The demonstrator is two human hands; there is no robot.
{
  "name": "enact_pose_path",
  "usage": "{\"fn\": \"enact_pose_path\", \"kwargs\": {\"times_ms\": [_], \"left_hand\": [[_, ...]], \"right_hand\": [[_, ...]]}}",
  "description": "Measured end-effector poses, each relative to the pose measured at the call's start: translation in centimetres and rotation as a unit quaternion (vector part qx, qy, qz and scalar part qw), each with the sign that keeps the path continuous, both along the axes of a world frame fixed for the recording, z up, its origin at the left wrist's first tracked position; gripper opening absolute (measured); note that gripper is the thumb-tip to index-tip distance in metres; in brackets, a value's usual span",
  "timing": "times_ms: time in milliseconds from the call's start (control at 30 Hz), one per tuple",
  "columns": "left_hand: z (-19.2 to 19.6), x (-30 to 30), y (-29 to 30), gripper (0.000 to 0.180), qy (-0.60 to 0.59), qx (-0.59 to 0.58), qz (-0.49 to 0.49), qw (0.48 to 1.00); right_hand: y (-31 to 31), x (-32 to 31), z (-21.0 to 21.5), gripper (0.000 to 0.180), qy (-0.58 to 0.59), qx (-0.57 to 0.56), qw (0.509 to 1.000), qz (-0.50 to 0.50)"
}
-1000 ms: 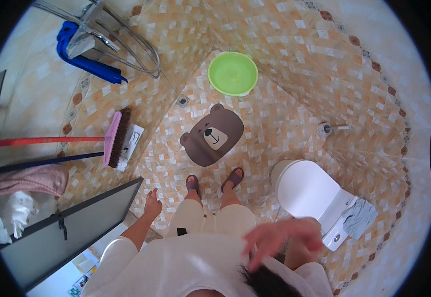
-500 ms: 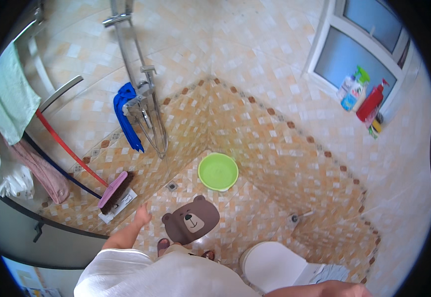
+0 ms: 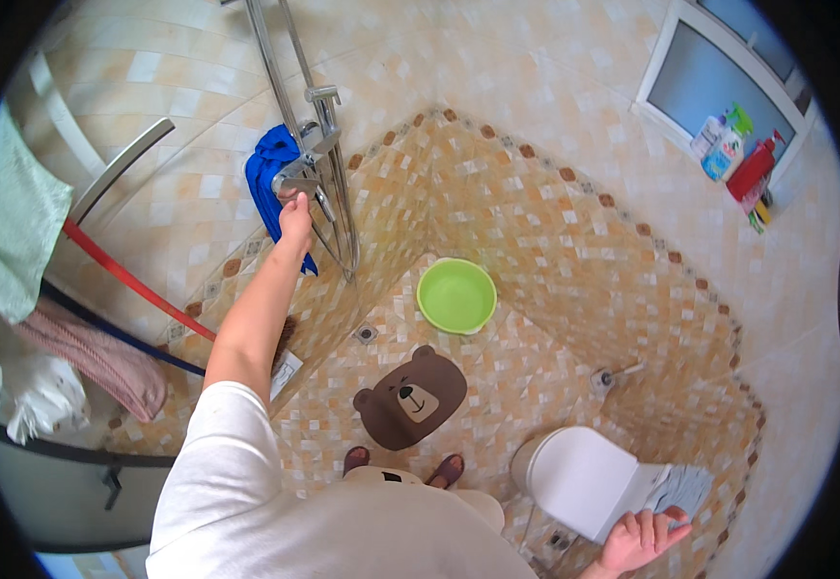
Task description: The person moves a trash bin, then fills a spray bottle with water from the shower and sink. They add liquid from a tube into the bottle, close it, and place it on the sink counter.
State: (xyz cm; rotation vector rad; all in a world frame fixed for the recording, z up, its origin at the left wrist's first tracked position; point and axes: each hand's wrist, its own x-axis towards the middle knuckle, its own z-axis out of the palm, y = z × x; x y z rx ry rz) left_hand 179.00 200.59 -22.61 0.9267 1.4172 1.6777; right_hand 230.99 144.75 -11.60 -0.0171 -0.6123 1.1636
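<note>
Hazards first: the left hand (image 3: 294,207) reaches far forward to the chrome shower tap (image 3: 302,174), so any slip of the fingers off the smooth metal could, in my judgement, pitch the person's weight toward the tiled wall. A sudden turn of the tap might also send water onto the floor around the brown bear-shaped mat (image 3: 410,398) and the sandalled feet, making the footing slick. The blue cloth (image 3: 267,183) hanging just behind the tap could snag in the grip.

Pose: the left arm is stretched nearly straight, up and away from the body, with the fingers curled on the tap's handle where it joins the upright chrome pipes (image 3: 328,145); how firmly they close cannot be told. The right hand (image 3: 640,538) lies low at the person's right, fingers spread flat and pressing on the paper-covered top behind the white toilet lid (image 3: 579,475), seemingly as a brace. A green basin (image 3: 456,295) sits on the floor in the corner, well apart from both hands.
</note>
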Motion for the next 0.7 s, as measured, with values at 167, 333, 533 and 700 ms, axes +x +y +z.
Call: {"fn": "enact_pose_path", "kwargs": {"times_ms": [167,333,533,700], "left_hand": [[-0.9,-1.8,-0.2,0.031,0.003,0.03,-0.062,0.998],[0.5,-2.7,-2.2,0.023,-0.044,-0.015,-0.177,0.983],[-1.9,-2.0,-6.7,0.081,-0.071,-0.154,-0.301,0.938],[-5.0,-2.8,-5.9,0.077,-0.125,-0.221,-0.283,0.925]], "right_hand": [[1.5,-9.6,-2.6,0.059,0.068,-0.084,0.993,-0.039],[2.6,-17.4,-4.1,0.06,0.094,-0.114,0.989,0.001],[0.9,-21.9,-4.7,0.062,0.108,-0.141,0.984,-0.004],[-2.4,-21.5,-4.9,0.06,0.118,-0.155,0.98,-0.042]]}}
